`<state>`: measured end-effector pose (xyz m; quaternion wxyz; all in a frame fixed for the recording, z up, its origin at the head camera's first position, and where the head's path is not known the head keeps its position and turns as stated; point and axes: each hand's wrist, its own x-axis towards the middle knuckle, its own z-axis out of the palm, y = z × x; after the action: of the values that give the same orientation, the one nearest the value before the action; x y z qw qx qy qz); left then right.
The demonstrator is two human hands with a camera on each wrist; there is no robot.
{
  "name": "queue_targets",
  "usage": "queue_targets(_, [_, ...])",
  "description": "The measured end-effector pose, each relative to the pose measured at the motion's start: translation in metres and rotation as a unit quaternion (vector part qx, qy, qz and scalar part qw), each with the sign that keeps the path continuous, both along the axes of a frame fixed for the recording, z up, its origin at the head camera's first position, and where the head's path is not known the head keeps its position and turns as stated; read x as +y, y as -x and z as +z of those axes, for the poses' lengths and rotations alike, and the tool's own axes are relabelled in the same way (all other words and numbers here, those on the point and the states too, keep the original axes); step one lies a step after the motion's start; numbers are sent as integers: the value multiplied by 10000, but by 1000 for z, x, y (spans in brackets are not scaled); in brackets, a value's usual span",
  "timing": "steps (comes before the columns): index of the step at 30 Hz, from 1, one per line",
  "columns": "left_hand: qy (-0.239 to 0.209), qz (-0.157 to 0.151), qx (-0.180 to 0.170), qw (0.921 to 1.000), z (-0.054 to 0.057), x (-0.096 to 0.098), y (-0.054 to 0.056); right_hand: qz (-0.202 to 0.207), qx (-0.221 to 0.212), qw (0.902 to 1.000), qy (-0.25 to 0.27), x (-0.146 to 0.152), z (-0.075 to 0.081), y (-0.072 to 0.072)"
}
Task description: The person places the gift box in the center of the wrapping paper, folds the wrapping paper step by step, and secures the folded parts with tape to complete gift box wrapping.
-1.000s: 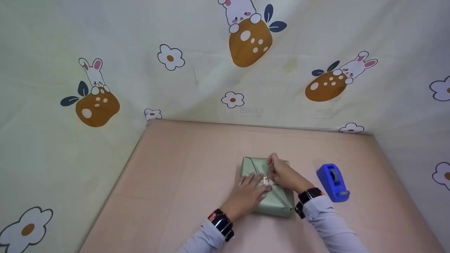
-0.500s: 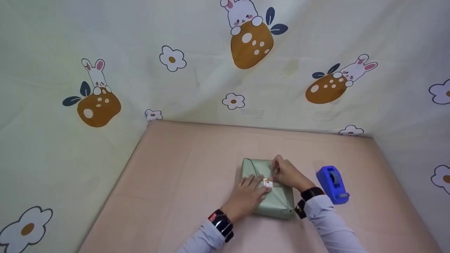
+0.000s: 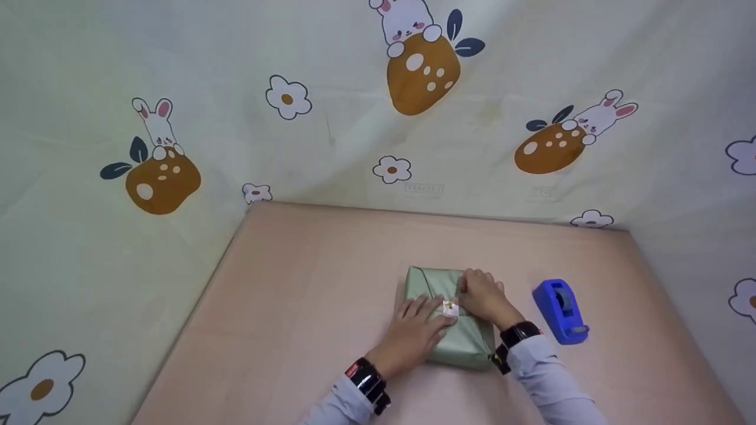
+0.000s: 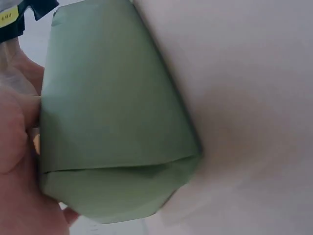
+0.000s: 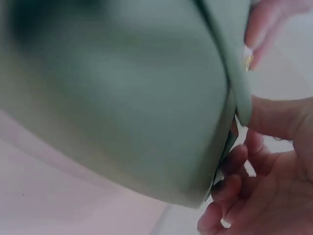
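Note:
A green paper-wrapped package (image 3: 458, 339) lies on the table, with a small white sticker (image 3: 450, 308) bearing a gold design on its top. My left hand (image 3: 410, 330) rests on the package with fingers spread, its thumb close to the sticker's lower edge. At the sticker's right side is my right hand (image 3: 485, 297), fingers curled and thumb side against the wrapping. In the right wrist view, the right thumb (image 5: 279, 115) touches the top edge of the green paper. Whether those fingers pinch anything is hidden. A folded end flap (image 4: 122, 191) shows in the left wrist view.
A blue tape dispenser (image 3: 561, 311) stands right of the package, near the right forearm. The peach-coloured tabletop (image 3: 307, 295) extends to the left. A cloth wall (image 3: 331, 136) with rabbits and flowers rises behind and along both sides.
My right hand has turned and come lower over the package, uncovering more of the sticker. My left hand has stayed on the package.

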<state>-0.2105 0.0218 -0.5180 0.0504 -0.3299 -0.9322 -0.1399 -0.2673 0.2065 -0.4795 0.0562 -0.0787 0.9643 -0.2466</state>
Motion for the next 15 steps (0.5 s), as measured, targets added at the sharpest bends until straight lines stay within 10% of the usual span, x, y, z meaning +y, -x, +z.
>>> queue_targets(4, [-911, -2, -159, 9957, -11, -3, 0, -122, 164, 9998, -11, 2, -8, -11])
queue_targets(10, [-2323, 49, -699, 9701, -25, -7, 2, -314, 765, 9835, 1610, 19, -24, -31])
queue_targets(13, [-3367, 306, -1519, 9288, -31, -10, 6, -816, 412, 9646, 2476, 22, -26, -48])
queue_targets(15, [-4092, 628, -2363, 8791, -34, -12, 7, -1150, -95, 9510, 2869, 19, -29, -59])
